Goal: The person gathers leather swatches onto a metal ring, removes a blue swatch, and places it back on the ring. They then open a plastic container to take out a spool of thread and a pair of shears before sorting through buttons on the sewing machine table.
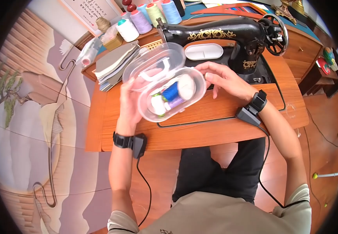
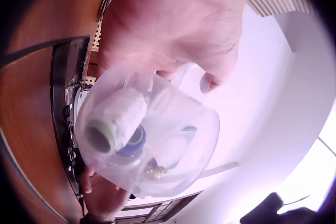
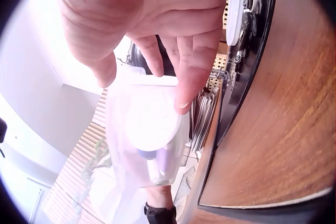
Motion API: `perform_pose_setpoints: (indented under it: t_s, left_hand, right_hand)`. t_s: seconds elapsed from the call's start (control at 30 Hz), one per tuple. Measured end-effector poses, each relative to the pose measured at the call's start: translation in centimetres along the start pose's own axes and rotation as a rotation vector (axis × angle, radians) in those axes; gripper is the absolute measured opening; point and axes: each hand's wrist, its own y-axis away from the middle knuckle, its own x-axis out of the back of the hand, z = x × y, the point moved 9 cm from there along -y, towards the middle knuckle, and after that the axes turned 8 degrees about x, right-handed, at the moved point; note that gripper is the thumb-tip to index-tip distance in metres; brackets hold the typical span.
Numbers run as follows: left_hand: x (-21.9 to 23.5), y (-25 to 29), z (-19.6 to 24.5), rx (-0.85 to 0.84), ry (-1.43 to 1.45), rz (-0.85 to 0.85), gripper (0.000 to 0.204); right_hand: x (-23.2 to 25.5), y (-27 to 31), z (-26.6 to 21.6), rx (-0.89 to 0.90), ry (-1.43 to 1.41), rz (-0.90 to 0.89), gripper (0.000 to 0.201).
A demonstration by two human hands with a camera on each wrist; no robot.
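Note:
A clear plastic box (image 1: 145, 111) is tilted above the table, its lid (image 1: 132, 70) with a white handle swung back. Inside lie several thread spools, among them a blue spool (image 1: 171, 93), a white spool (image 1: 158, 104) and a purple spool (image 1: 176, 102), beside a round white thing (image 1: 186, 87). My left hand (image 1: 129, 103) grips the box at its left end, by the lid side. At the opposite end is my right hand (image 1: 229, 80), with extended, loosely bent fingers; its fingertips are right at the rim. Through the cloudy wall, a white spool (image 2: 118, 116) shows in the left wrist view.
A black sewing machine (image 1: 215, 33) stands behind the box on the wooden table (image 1: 231, 126). On its bed sits a white oval tray (image 1: 204, 51). Stacked cloth pieces (image 1: 116, 64) lie at left, with large thread cones (image 1: 141, 21) behind.

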Motion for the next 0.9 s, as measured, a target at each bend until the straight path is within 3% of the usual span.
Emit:
perform_pose_setpoints:
  t_s: [0.03,0.1,0.23,0.4,0.53,0.67,0.73,0.77,0.83,0.87,0.9]
  left_hand:
    - [0.0,1.1,0.2,0.003,-0.015,0.006,0.074]
    - [2.2,3.4,0.9,-0.055,0.194,0.217,0.072]
    - [6.1,7.4,2.4,-0.155,0.192,0.367,0.072]
    - [12.8,11.9,6.3,-0.432,-0.06,0.778,0.06]
    - [19.6,14.6,8.9,-0.614,-0.166,0.964,0.049]
    - [19.6,15.1,10.0,-0.72,-0.252,1.07,0.049]
    - [17.1,15.5,11.1,-0.841,-0.594,1.141,0.05]
    - [17.5,15.6,11.0,-0.84,-0.594,1.142,0.05]
    - [15.4,15.4,11.6,-0.936,-0.957,1.099,0.042]
    - [15.1,15.8,11.3,-0.932,-0.958,1.101,0.042]
    - [13.9,15.2,10.6,-0.8,-1.235,1.106,0.037]
  right_hand:
    - [-0.4,0.1,0.0,-0.012,-0.047,-0.015,0.043]
    - [-1.4,0.3,0.3,-0.035,-0.09,-0.068,0.041]
    - [-2.2,0.4,1.4,-0.065,-0.059,-0.113,0.04]
    - [-2.1,0.5,2.0,-0.096,-0.009,-0.143,0.034]
    - [-1.9,0.5,2.0,-0.093,0.002,-0.115,0.036]
    - [-1.6,0.4,2.3,-0.112,0.02,-0.101,0.037]
    - [-1.6,0.4,2.4,-0.114,0.02,-0.1,0.036]
    - [-1.6,0.4,2.4,-0.116,0.02,-0.099,0.036]
    - [-1.6,0.4,2.5,-0.115,0.019,-0.107,0.035]
    - [-1.7,0.4,2.5,-0.114,0.02,-0.117,0.035]
    - [-1.8,0.3,2.6,-0.117,0.018,-0.119,0.035]
